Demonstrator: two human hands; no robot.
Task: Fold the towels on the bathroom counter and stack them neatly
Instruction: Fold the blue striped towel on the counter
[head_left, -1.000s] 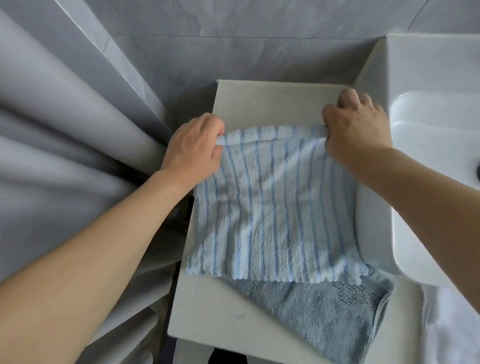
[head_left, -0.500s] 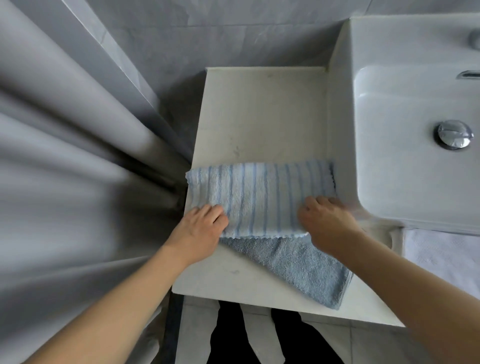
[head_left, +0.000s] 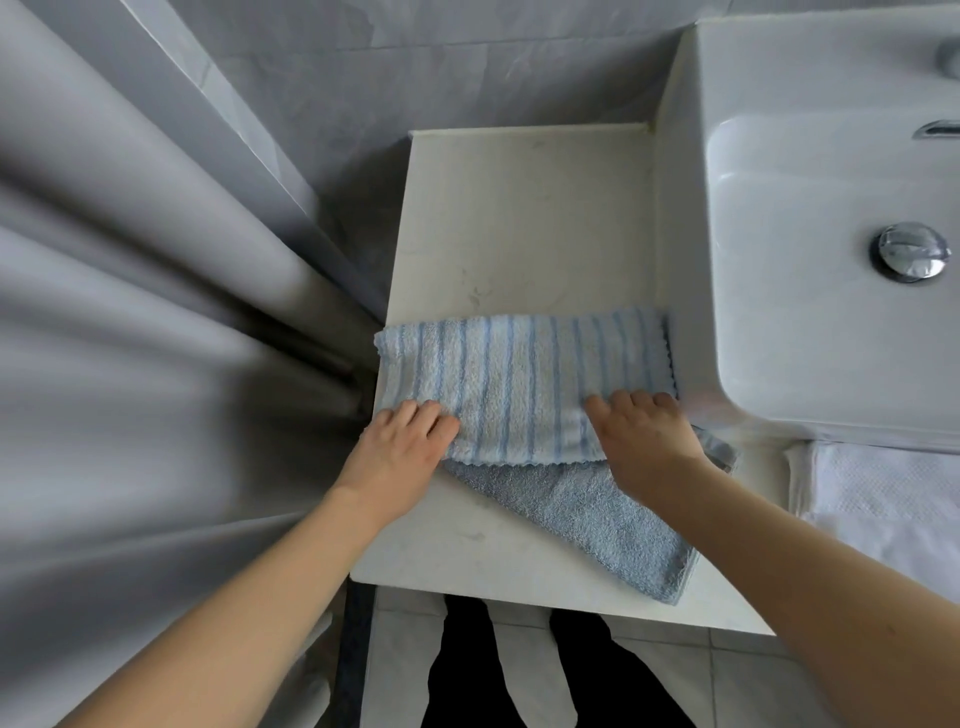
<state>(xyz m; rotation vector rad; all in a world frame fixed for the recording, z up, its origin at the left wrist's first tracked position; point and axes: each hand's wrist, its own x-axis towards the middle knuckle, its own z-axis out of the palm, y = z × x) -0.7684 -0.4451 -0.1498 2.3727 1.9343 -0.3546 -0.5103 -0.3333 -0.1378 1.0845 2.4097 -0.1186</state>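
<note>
A white towel with blue stripes (head_left: 519, 384) lies folded in half across the pale bathroom counter (head_left: 519, 218), its scalloped edges toward me. My left hand (head_left: 400, 452) holds its near left corner, fingers curled on top. My right hand (head_left: 644, 436) holds the near right corner the same way. Under the striped towel, a plain blue-grey towel (head_left: 597, 525) lies flat at an angle, reaching the counter's front edge.
A white basin (head_left: 805, 260) with a chrome drain (head_left: 909, 252) rises along the counter's right side. A white towel (head_left: 883, 499) lies in front of the basin at the right. Grey curtain folds (head_left: 156, 312) hang close on the left.
Both hands brought the striped towel's far edge down to its near edge, folding it in half. In the last half second they have stayed at the near corners.
</note>
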